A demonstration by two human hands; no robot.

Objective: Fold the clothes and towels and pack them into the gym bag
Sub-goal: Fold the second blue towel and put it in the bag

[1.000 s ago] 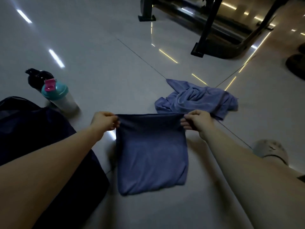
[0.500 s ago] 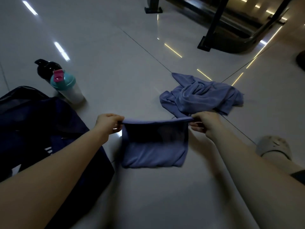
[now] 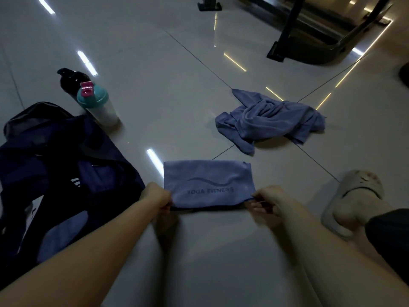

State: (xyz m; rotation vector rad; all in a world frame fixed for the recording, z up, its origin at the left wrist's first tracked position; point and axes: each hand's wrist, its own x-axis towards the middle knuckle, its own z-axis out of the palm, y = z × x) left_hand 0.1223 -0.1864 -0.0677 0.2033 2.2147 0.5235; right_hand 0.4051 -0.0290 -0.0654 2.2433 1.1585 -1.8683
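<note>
Head view | left hand (image 3: 156, 197) and right hand (image 3: 269, 199) each pinch a near corner of folded towel (image 3: 208, 182) on floor (image 3: 155, 96) | light, limp cloth; likely best lifted by both corners

head view, looking down (steeply), near floor (image 3: 177, 89)

Glossy grey tile floor (image 3: 155, 63), dim; black equipment frame (image 3: 287, 27).
</note>
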